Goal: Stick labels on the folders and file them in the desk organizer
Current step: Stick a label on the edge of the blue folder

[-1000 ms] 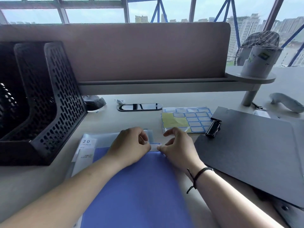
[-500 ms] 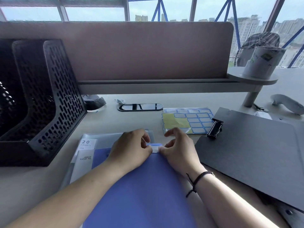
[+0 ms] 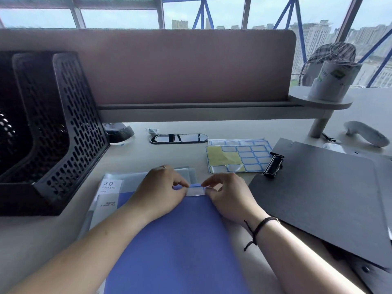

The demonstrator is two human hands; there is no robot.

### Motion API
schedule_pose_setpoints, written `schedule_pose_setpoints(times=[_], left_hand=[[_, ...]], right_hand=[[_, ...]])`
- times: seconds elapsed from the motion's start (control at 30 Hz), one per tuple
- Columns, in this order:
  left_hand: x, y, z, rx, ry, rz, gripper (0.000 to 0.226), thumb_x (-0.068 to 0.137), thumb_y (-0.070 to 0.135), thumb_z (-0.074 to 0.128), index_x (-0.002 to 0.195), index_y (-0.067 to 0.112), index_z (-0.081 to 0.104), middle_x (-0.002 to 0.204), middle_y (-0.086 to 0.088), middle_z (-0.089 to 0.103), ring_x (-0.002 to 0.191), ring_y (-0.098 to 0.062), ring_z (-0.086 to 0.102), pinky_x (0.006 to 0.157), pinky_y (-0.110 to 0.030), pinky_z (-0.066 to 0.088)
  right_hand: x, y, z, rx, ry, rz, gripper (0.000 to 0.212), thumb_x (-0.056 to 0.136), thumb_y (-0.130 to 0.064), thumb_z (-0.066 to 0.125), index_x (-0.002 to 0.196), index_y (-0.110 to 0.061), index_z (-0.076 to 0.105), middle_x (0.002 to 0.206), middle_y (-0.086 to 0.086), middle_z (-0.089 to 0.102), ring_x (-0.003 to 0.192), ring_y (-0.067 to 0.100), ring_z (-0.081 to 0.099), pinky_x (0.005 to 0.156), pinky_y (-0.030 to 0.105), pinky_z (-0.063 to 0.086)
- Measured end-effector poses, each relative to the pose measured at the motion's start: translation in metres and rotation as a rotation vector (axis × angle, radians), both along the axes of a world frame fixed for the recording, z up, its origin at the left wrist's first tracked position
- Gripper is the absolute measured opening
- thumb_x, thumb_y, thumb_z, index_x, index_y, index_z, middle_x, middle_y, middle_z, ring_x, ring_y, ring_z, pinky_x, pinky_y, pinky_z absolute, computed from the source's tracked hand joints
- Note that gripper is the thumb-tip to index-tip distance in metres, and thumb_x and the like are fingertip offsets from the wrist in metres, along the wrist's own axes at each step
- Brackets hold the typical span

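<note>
A black perforated desk organizer (image 3: 61, 128) is stood at the far left of the bench (image 3: 131, 153). Beside it, a blue folder (image 3: 174, 247) is laid flat over a clear pocket file (image 3: 131, 177). A white label (image 3: 195, 190) at the folder's top edge is pinched between the curled fingers of the left hand (image 3: 161, 187) and the right hand (image 3: 229, 196). A label sheet (image 3: 239, 155) and a dark clipboard folder (image 3: 324, 198) are seen to the right.
</note>
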State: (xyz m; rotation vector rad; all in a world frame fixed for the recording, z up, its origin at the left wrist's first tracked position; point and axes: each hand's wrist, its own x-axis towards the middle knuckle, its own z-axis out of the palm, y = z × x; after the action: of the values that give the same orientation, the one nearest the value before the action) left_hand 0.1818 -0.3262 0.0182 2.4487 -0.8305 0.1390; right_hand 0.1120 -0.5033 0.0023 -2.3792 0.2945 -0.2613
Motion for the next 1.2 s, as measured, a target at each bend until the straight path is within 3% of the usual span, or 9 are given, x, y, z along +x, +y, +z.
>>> schedule_pose_setpoints(times=[0.1,0.2,0.3,0.43,0.67,0.83,1.0,1.1,1.2], left_hand=[[-0.001,0.003,0.002,0.083,-0.063,-0.038,0.015,0.085,0.023,0.062,0.077,0.018,0.075,0.083,0.003,0.057,0.074,-0.009,0.056,0.072,-0.034,0.051],[-0.002,0.007,0.006,0.148,-0.066,-0.078,0.019,0.088,0.03,0.06,0.085,0.024,0.077,0.084,0.006,0.054,0.076,-0.008,0.055,0.073,-0.032,0.049],[-0.004,0.011,0.01,0.217,-0.06,-0.115,0.023,0.091,0.034,0.056,0.087,0.025,0.076,0.086,0.008,0.052,0.081,-0.009,0.055,0.075,-0.031,0.048],[-0.008,0.013,0.015,0.283,-0.051,-0.135,0.027,0.093,0.035,0.049,0.09,0.025,0.075,0.091,0.009,0.051,0.082,-0.011,0.056,0.077,-0.032,0.049],[-0.012,0.014,0.018,0.306,-0.08,-0.138,0.032,0.095,0.037,0.046,0.09,0.022,0.075,0.093,0.008,0.051,0.084,-0.012,0.056,0.077,-0.031,0.048],[-0.012,0.012,0.018,0.308,-0.075,-0.128,0.029,0.092,0.034,0.047,0.089,0.024,0.074,0.09,0.008,0.05,0.083,-0.015,0.055,0.075,-0.032,0.048],[-0.011,0.013,0.018,0.317,-0.132,-0.064,0.028,0.09,0.04,0.048,0.076,0.025,0.066,0.081,0.009,0.047,0.082,-0.014,0.052,0.066,-0.028,0.042],[-0.009,0.015,0.016,0.32,-0.153,-0.022,0.026,0.09,0.046,0.048,0.085,0.032,0.069,0.082,0.013,0.047,0.087,-0.01,0.052,0.063,-0.026,0.032],[-0.005,0.016,0.013,0.281,-0.116,-0.003,0.028,0.088,0.05,0.052,0.107,0.043,0.072,0.093,0.015,0.054,0.097,-0.008,0.055,0.07,-0.025,0.039]], right_hand=[[-0.004,0.001,0.001,-0.048,0.011,0.069,0.018,0.093,-0.035,0.063,0.106,-0.036,0.074,0.108,-0.013,0.063,0.082,0.006,0.055,0.075,0.023,0.043],[-0.012,0.006,0.005,-0.191,0.068,0.15,0.028,0.092,-0.054,0.056,0.117,-0.046,0.067,0.113,-0.015,0.052,0.094,0.01,0.059,0.082,0.031,0.049],[-0.017,0.009,0.01,-0.38,0.122,0.204,0.038,0.092,-0.064,0.045,0.129,-0.055,0.053,0.121,-0.015,0.046,0.101,0.015,0.059,0.074,0.031,0.044],[-0.02,0.009,0.013,-0.468,0.156,0.211,0.046,0.093,-0.067,0.039,0.132,-0.047,0.052,0.133,-0.012,0.043,0.11,0.016,0.058,0.073,0.032,0.042],[-0.024,0.011,0.016,-0.579,0.163,0.19,0.053,0.094,-0.068,0.034,0.121,-0.03,0.06,0.131,-0.011,0.046,0.115,0.017,0.055,0.078,0.032,0.047],[-0.028,0.022,0.016,-0.583,0.132,0.284,0.078,0.087,-0.078,0.019,0.152,-0.038,0.031,0.162,-0.007,0.021,0.144,0.017,0.024,0.109,0.037,0.029],[-0.033,0.022,0.017,-0.582,0.41,0.435,0.09,0.086,-0.081,0.015,0.158,-0.032,-0.007,0.164,-0.01,-0.02,0.15,0.011,-0.019,0.122,0.044,-0.01],[-0.032,0.011,0.021,-0.578,0.454,0.399,0.092,0.084,-0.084,0.015,0.158,-0.033,-0.004,0.162,-0.011,-0.024,0.148,0.009,-0.026,0.122,0.045,-0.012],[-0.029,0.008,0.021,-0.581,0.441,0.36,0.099,0.079,-0.087,0.011,0.159,-0.031,0.003,0.163,-0.009,-0.022,0.148,0.009,-0.024,0.122,0.045,-0.009]])
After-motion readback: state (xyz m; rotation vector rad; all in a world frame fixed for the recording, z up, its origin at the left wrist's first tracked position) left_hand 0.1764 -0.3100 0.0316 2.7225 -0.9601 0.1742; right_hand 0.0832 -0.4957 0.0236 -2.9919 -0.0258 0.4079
